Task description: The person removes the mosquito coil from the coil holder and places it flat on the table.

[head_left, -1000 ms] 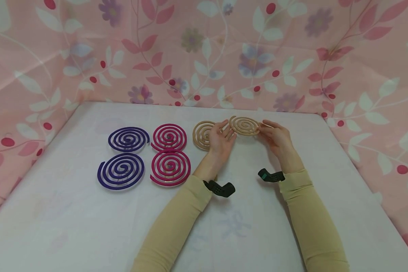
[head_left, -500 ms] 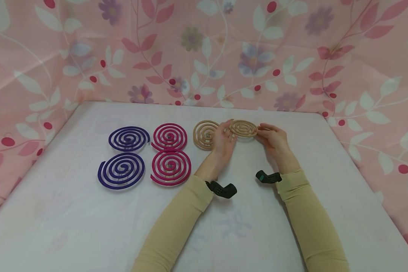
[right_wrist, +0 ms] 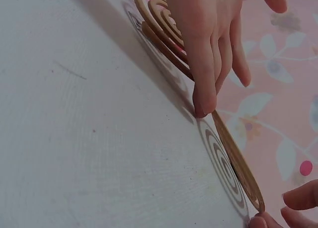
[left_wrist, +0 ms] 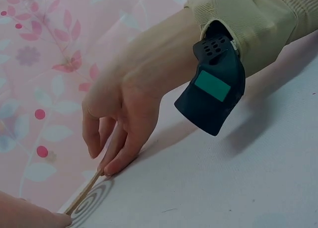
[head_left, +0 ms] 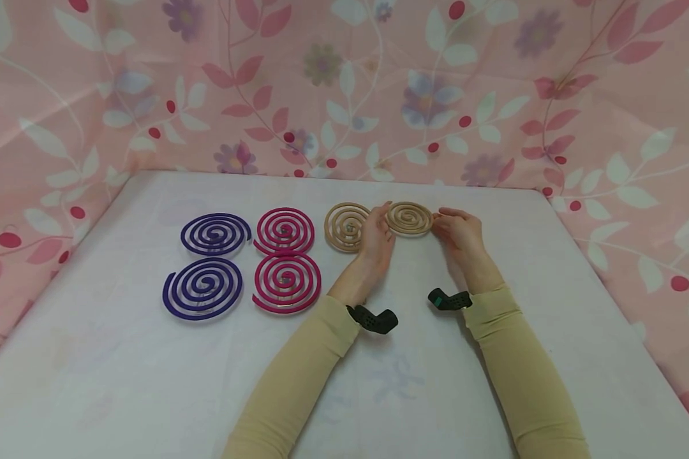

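A tan mosquito coil (head_left: 409, 218) is held nearly flat between the two hands at the back of the table, its spiral shadow on the cloth just under it. My left hand (head_left: 375, 239) pinches its left edge; in the right wrist view the left fingertips (right_wrist: 204, 106) meet the coil (right_wrist: 238, 163) at its rim. On the opposite edge my right hand (head_left: 462, 236) pinches it between thumb and finger, as the left wrist view shows with the right fingers (left_wrist: 117, 163). A second tan coil (head_left: 349, 227) stands directly left, partly hidden by the left hand.
Two pink coils (head_left: 288, 280) stand one before the other, left of the tan ones. Farther left are two dark purple coils (head_left: 207, 285). All rest on a white-covered table (head_left: 149, 382), with a flowered pink cloth (head_left: 367, 76) hanging behind.
The held tan coil has come down a little toward the table and now lies more level. My right hand has shifted slightly left with it; the other coils stay put.
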Available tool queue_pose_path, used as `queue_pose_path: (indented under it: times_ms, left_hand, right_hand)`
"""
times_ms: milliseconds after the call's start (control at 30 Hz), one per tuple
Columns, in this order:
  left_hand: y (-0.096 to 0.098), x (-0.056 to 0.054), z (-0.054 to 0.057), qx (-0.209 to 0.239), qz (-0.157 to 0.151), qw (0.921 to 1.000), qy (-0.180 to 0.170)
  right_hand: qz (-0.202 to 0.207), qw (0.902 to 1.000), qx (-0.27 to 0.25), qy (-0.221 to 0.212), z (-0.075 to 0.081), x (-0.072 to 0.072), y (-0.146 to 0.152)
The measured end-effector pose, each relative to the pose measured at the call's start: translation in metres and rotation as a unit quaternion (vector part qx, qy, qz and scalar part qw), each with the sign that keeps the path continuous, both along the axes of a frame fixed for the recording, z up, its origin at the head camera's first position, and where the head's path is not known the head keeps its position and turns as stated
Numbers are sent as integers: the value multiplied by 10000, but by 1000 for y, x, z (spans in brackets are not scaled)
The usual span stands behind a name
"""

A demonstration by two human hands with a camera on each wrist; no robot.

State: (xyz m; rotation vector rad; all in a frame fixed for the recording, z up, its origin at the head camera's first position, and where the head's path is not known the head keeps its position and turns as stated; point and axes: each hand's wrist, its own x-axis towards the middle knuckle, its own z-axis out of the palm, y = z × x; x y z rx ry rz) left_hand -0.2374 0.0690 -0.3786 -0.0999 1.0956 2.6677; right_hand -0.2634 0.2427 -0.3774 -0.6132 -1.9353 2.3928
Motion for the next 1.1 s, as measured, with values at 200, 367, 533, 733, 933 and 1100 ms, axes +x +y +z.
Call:
queue_pose_path:
  times_ms: [200, 367, 533, 733, 933, 1100]
  left_hand:
    - [-1, 1, -1, -185, -37, 9998, 89]
    - [-1, 2, -1, -510, 10, 9986, 142]
    - [1, 3, 0, -686, 72, 9976, 56]
    - [2, 3, -1, -813, 59, 9966, 83]
    - [1, 3, 0, -881, 21, 9961, 76]
    - [1, 3, -1, -848, 31, 9964, 46]
  right_hand:
    - [112, 9999, 71, 0, 4, 1, -1]
    - [198, 9998, 1, 43, 6, 3, -3]
    - [284, 9996, -8, 17, 7, 4, -6]
    - [243, 9997, -25, 8, 8, 4, -8]
    - [199, 9998, -32, -40, 9, 6, -9]
    - [166, 9998, -75, -87, 10, 6, -9]
